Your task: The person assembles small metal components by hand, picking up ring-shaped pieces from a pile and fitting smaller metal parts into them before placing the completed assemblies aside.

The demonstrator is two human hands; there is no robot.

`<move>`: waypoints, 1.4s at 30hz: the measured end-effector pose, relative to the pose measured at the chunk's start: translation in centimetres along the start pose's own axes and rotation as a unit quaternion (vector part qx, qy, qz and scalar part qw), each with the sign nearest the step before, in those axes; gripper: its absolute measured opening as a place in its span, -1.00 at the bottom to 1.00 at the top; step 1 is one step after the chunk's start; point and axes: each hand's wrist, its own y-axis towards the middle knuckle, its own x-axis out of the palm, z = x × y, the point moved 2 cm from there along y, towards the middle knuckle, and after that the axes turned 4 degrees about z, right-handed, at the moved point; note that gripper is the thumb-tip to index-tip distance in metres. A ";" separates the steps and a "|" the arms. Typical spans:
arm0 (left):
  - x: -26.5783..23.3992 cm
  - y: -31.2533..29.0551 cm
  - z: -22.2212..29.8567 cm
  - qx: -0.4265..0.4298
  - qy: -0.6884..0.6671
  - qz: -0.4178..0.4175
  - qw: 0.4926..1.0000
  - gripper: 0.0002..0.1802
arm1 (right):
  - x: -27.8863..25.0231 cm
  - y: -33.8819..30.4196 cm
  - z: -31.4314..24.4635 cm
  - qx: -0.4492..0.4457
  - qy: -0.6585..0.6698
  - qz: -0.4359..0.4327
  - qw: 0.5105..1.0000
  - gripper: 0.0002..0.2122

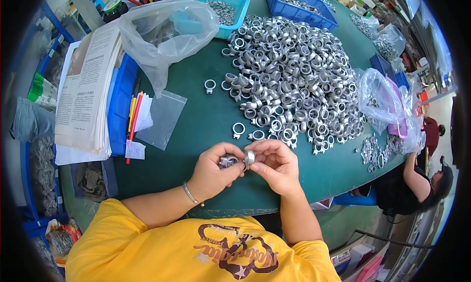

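Near the table's front edge, my left hand is closed around a few small silver metal rings. Close beside it, my right hand pinches one metal ring between thumb and fingers, and the left fingertips touch or nearly touch it. Just beyond both hands lies a large pile of metal rings, each with a small lug on its band. Two loose rings, one upper and one lower, sit apart to the left of the pile.
Left on the green table are a clear bag, a flat plastic pouch, pens and newspapers over a blue tray. A turquoise basket and blue crate stand behind. At right, another person sits beside smaller parts.
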 end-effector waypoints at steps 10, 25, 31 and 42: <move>-0.8 0.9 -0.9 -0.173 -0.319 -0.073 0.929 -0.73 | 0.1 0.5 -2.0 -0.156 -0.246 0.015 0.956 -0.76; -0.6 0.7 -0.5 -0.103 -0.205 -0.025 0.973 -0.84 | -0.5 2.5 -1.9 -0.231 -0.593 0.113 0.763 -0.88; -0.3 0.6 -0.5 -0.119 -0.135 -0.057 0.982 -0.73 | 0.8 2.0 -2.1 -0.296 -0.450 0.089 0.838 -0.81; -0.7 0.6 0.4 0.090 0.044 0.052 0.994 -0.84 | -0.9 1.2 0.1 -0.035 -0.096 0.025 0.994 -0.83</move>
